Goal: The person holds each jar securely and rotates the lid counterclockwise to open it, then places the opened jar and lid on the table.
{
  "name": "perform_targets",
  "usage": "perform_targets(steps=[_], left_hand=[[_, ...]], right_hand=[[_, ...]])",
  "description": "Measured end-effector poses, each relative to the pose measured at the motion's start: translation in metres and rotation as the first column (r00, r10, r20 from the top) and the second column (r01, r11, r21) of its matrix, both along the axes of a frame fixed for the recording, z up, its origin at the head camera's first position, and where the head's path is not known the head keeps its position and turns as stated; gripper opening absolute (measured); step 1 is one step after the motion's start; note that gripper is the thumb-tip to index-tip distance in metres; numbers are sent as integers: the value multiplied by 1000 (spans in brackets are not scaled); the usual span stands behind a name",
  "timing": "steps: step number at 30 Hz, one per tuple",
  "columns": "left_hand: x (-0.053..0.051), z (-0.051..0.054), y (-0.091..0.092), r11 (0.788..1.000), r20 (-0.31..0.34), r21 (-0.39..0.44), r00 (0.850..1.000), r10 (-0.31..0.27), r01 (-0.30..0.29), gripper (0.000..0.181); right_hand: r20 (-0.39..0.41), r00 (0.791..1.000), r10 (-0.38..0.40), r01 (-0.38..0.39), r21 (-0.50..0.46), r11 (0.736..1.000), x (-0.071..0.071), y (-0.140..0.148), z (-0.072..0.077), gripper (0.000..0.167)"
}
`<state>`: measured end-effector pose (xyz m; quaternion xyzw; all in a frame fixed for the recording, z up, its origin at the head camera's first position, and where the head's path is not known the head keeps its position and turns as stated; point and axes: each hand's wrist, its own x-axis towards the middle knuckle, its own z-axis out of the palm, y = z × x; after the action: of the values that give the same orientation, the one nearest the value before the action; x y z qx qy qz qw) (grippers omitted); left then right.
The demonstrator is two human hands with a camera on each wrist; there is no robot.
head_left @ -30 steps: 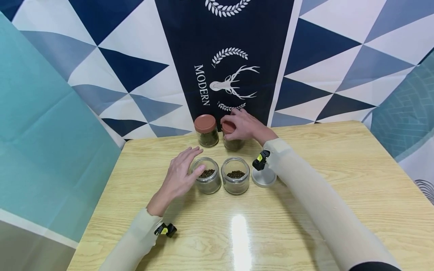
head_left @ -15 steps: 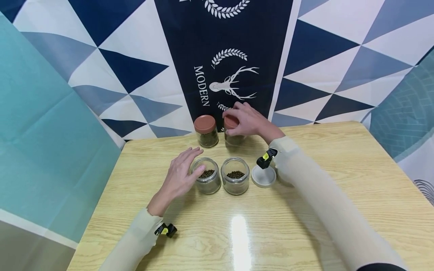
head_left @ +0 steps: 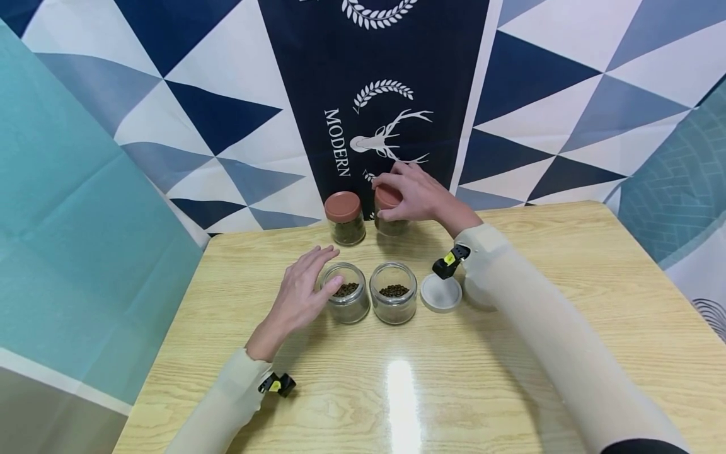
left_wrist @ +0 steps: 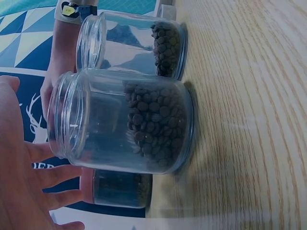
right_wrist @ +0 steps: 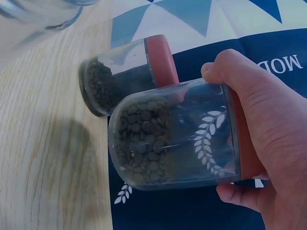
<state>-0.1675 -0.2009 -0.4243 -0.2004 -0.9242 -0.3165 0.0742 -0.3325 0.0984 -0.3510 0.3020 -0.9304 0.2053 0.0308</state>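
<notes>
My right hand (head_left: 416,192) grips the red lid of a clear jar (head_left: 392,228) at the back. In the right wrist view this jar (right_wrist: 144,139) of dark pieces hangs tilted above the table, its shadow apart from it. My left hand (head_left: 300,293), fingers spread and gently bent, stands at the left side of an open glass jar (head_left: 348,310); whether it touches is unclear. Dark pieces lie in this jar (left_wrist: 156,120), seen in the left wrist view, and in the open jar (head_left: 394,309) to its right.
A second red-lidded jar (head_left: 346,230) stands at the back edge, left of the held one. Right of the open jars lie a pale round disc (head_left: 441,293) and another (head_left: 476,296), partly hidden by my right sleeve. A patterned cloth (head_left: 227,113) hangs behind the table (head_left: 317,391).
The right hand has moved up and slightly right with the red-lidded jar, which has risen off the table. More of the second disc shows. The left hand has stayed in place.
</notes>
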Motion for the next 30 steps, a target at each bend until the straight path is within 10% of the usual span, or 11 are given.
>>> perform_targets(steps=[30], left_hand=[[-2,-3,1,1000,-16,-1,1000,1,-1,85]], right_hand=[[-176,980,-96,12,-429,903,19,21,-23,56]])
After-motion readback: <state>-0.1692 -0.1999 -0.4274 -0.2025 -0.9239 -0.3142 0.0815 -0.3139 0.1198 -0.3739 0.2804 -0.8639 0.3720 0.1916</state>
